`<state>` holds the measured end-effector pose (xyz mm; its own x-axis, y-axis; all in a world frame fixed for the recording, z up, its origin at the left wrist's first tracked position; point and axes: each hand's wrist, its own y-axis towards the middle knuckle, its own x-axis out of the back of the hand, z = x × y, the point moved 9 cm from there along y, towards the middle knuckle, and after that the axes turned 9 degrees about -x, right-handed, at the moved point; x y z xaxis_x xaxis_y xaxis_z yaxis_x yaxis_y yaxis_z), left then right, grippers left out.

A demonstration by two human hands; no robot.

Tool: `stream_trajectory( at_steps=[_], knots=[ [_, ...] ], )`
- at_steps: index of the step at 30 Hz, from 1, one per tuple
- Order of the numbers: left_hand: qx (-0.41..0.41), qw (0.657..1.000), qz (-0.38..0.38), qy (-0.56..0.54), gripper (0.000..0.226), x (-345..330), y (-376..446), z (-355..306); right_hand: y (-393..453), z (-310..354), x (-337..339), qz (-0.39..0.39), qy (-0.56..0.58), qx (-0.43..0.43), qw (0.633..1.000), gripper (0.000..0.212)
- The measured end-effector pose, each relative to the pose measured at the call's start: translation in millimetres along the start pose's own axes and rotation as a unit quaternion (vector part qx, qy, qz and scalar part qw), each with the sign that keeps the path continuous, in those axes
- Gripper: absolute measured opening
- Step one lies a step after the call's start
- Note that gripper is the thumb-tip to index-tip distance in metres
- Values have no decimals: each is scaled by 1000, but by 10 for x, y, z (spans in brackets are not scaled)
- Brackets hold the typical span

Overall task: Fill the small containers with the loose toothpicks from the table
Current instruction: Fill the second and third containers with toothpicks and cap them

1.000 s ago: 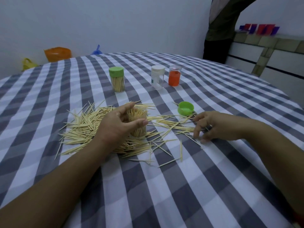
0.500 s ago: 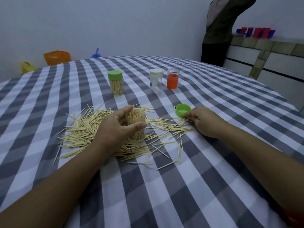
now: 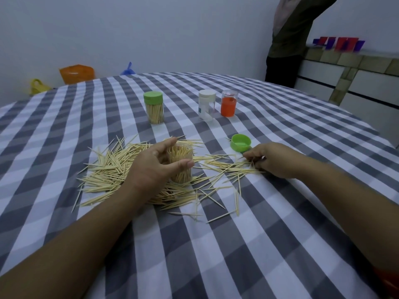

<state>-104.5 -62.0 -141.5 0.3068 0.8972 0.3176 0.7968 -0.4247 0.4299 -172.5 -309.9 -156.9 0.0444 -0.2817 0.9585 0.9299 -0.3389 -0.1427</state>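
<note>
An open clear container (image 3: 181, 164), packed with upright toothpicks, stands in the middle of the loose toothpick pile (image 3: 112, 169) on the grey-and-white checked tablecloth (image 3: 237, 244). The left hand (image 3: 151, 169) curls round it, thumb in front, fingers behind. To the container's right, the right hand (image 3: 273, 159) has its fingertips bent down onto scattered toothpicks; whether it pinches any I cannot tell. A green lid (image 3: 240, 143) lies upturned just beyond that hand. Behind the container stand a green-capped jar of toothpicks (image 3: 153, 107), a white-capped jar (image 3: 206, 105) and an orange one (image 3: 228, 103). Farther back, a bare pale wall (image 3: 172, 29), with a person (image 3: 291, 35) standing at a tiled counter (image 3: 356, 67).
</note>
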Motion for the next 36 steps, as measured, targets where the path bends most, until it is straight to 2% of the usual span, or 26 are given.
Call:
stream_trajectory(
  at_steps=[4,11,12,14,16,17,19,23,27,30,33,36],
  knots=[
    [-1,1000,0,3,86,2,0,-11,10,96,-5,-44,91,4,995,30],
    [4,1000,1,-10,88,-6,1,-8,-111,90,110,20,98,10,995,31],
    [5,1000,1,-11,87,-8,-1,-9,-127,74,87,45,96,9,994,35],
    [5,1000,-1,-10,86,-7,-3,-12,-161,71,-8,90,71,6,993,59],
    [3,1000,-2,-4,85,-3,-7,-24,-163,98,-89,94,41,9,995,81],
    [1,1000,-2,-1,84,-1,-7,-32,-154,128,-107,86,46,13,995,85],
    [0,1000,-4,0,83,6,-9,-37,-144,224,-117,67,67,26,995,79],
    [0,1000,-6,2,83,16,-19,-29,-75,403,-92,10,36,48,998,46],
    [8,1000,-4,-15,87,5,-13,-18,6,538,-51,-24,38,60,997,28],
    [7,1000,-4,-13,86,3,-9,-29,36,596,-3,-29,45,65,996,25],
    [4,1000,-6,-11,82,2,-4,-33,89,611,71,-49,88,53,994,31],
    [3,1000,-5,-15,83,-5,-1,-36,154,638,-41,-30,30,41,998,40]
  ],
)
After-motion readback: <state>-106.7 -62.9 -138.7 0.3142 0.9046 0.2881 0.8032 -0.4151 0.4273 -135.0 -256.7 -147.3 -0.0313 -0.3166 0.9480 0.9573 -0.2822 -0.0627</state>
